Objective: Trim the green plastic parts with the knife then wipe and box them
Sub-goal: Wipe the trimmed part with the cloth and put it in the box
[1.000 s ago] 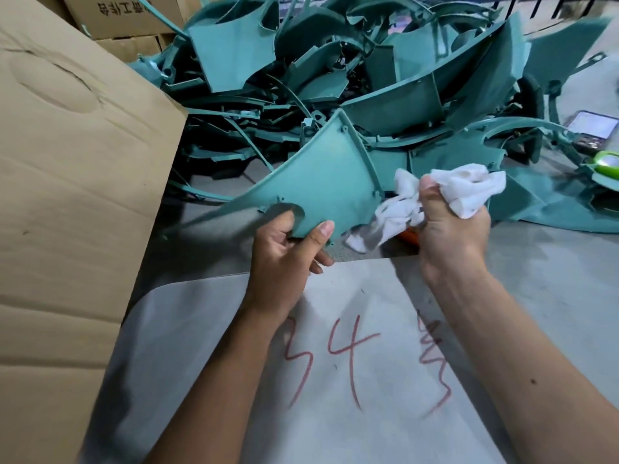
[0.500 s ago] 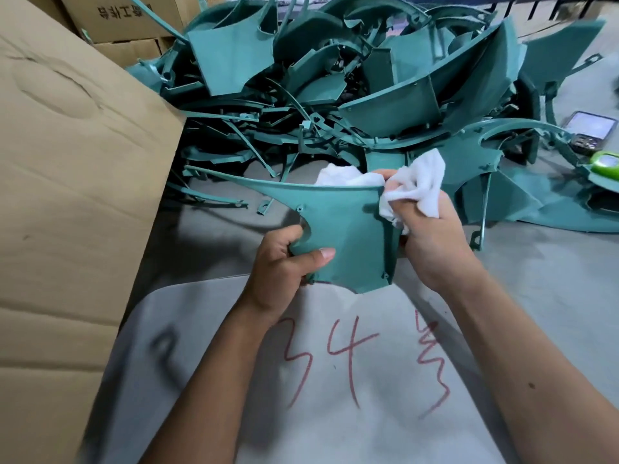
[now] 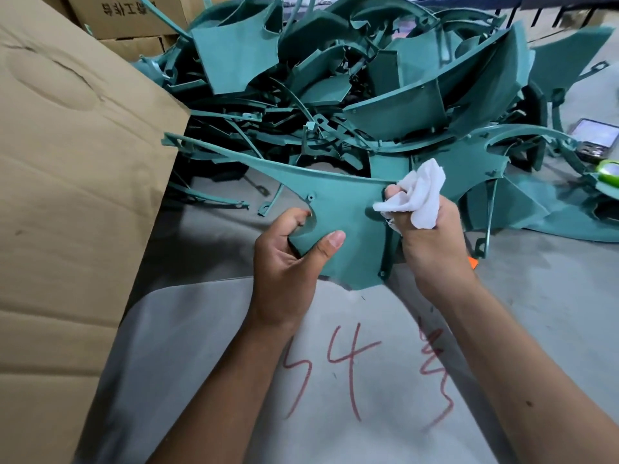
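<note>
Since half a second ago, the crumpled white cloth (image 3: 417, 199) has slid down from the top rim onto the right face of the flat, curved green plastic part (image 3: 348, 226). At far left stands a large brown cardboard box (image 3: 67, 195); beside it the left hand (image 3: 291, 256) grips the part's lower left edge, thumb across its front. The right hand (image 3: 432, 249) clutches the cloth against the part, above a grey sheet with red writing (image 3: 335, 380), with a heap of green plastic parts (image 3: 368, 78) behind.
</note>
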`<state>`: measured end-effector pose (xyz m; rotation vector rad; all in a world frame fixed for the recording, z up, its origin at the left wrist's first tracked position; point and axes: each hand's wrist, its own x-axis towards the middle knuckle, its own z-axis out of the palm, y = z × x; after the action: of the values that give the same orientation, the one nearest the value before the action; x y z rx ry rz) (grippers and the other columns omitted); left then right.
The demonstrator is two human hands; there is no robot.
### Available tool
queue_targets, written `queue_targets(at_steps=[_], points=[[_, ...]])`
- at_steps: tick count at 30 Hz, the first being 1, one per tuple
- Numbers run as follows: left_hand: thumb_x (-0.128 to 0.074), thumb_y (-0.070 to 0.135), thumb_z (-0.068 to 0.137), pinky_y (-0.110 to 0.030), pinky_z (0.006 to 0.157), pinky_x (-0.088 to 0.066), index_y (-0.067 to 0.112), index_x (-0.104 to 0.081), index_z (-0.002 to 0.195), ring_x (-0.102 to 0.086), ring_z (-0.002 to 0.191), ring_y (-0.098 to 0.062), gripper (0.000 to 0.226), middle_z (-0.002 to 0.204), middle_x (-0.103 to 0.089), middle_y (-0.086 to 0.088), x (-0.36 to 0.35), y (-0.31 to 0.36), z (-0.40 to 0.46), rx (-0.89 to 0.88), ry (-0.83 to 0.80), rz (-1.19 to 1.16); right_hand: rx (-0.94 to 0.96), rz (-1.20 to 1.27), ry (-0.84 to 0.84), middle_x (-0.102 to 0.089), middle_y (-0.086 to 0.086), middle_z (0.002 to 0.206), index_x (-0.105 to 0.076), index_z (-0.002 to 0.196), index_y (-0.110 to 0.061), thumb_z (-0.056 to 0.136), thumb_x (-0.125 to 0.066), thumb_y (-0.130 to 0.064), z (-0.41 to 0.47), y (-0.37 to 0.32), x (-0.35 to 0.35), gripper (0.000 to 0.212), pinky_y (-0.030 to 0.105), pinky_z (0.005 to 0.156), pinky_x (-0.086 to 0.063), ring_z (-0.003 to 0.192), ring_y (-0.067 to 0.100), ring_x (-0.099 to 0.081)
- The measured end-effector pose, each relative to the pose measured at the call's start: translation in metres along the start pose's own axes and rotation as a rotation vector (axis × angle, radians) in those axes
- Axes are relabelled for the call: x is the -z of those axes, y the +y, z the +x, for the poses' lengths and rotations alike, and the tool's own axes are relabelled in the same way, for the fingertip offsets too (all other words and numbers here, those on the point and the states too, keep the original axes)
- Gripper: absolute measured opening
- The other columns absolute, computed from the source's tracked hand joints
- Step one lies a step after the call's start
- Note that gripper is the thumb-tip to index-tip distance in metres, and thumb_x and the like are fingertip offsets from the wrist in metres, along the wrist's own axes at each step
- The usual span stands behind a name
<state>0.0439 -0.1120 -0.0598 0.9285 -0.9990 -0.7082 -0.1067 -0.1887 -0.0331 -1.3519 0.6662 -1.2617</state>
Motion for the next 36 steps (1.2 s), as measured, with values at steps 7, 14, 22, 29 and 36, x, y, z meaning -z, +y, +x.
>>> queue_targets(at_steps=[7, 14, 22, 29, 36], points=[[-0.072, 0.009, 0.087, -0.032, 0.080, -0.058, 0.019, -0.069, 0.094, -0.071, 0.097, -0.018, 0.012, 0.102, -0.075, -0.001, 0.006, 0.009, 0.006, -0.102, 0.060, -0.126, -0.035, -0.196, -0.275, -0.047, -0.024, 0.059, -0.068, 0.048, -0.033, 0.111, -0.038, 0.004, 0.001, 0.013, 0.001, 0.079, 0.009, 0.067, -0.040, 0.061, -0.005, -0.049], [-0.072, 0.010, 0.088, -0.032, 0.083, -0.058, 0.016, -0.070, 0.102, -0.070, 0.101, -0.020, 0.016, 0.107, -0.075, -0.003, 0.006, 0.011, 0.005, -0.110, 0.027, -0.120, -0.047, -0.279, -0.331, -0.076, -0.023, 0.088, -0.063, 0.109, -0.028, 0.078, -0.072, -0.007, -0.001, 0.012, 0.026, 0.038, 0.011, 0.077, -0.054, 0.085, -0.006, -0.071], [-0.073, 0.013, 0.089, -0.032, 0.084, -0.057, 0.026, -0.070, 0.090, -0.068, 0.095, -0.013, 0.013, 0.100, -0.073, 0.007, 0.009, 0.014, 0.004, -0.130, 0.008, -0.108, -0.049, -0.356, -0.407, -0.052, -0.022, 0.064, -0.070, 0.067, -0.034, 0.090, -0.072, 0.005, 0.002, 0.008, 0.022, 0.045, 0.017, 0.072, -0.044, 0.062, 0.001, -0.051], [-0.071, 0.013, 0.091, -0.034, 0.088, -0.055, 0.023, -0.066, 0.094, -0.066, 0.100, -0.014, 0.012, 0.104, -0.072, 0.005, 0.013, 0.021, 0.007, -0.173, 0.078, -0.055, 0.041, -0.312, -0.344, -0.063, -0.018, 0.064, -0.069, 0.062, -0.036, 0.092, -0.070, 0.005, 0.005, 0.003, 0.030, 0.051, 0.010, 0.062, -0.044, 0.059, -0.004, -0.055], [-0.075, -0.004, 0.089, -0.016, 0.077, -0.044, 0.002, -0.065, 0.086, -0.056, 0.082, -0.003, 0.012, 0.087, -0.063, 0.006, 0.023, 0.013, 0.010, -0.625, 0.245, 0.775, 0.064, -0.116, 0.159, -0.072, 0.002, 0.096, -0.067, 0.100, -0.006, 0.098, -0.063, -0.045, 0.012, 0.008, 0.021, 0.039, 0.034, 0.080, -0.054, 0.088, 0.015, -0.066]])
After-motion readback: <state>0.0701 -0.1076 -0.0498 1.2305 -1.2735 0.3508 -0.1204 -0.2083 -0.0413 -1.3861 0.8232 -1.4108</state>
